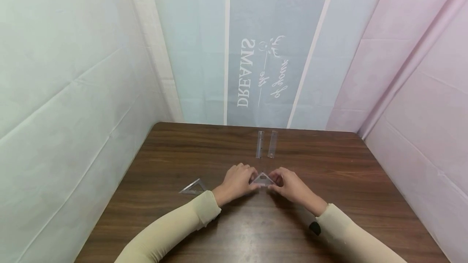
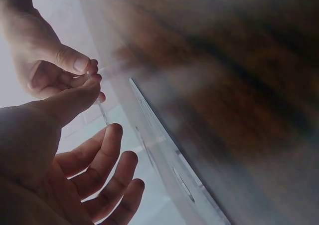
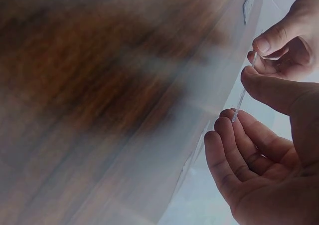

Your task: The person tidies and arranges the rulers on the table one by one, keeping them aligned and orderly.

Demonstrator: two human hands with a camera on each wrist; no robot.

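In the head view a clear plastic set square (image 1: 263, 179) is held between both hands above the table, its peak pointing away from me. My left hand (image 1: 237, 180) pinches its left corner with thumb and fingers. The right corner is pinched by my right hand (image 1: 291, 186). Both wrist views show the held set square (image 3: 240, 103) edge-on as a thin strip, lifted off the wood. Left of my left hand lies a second clear set square (image 1: 193, 186), partly behind the sleeve.
Two clear rulers (image 1: 259, 144) lie side by side beyond the hands, near the far edge of the brown wooden table (image 1: 175, 145). A pale curtain (image 1: 197, 52) hangs behind it, and white sheets (image 1: 73, 113) flank both sides. A dark round object (image 1: 315, 228) shows at the right sleeve.
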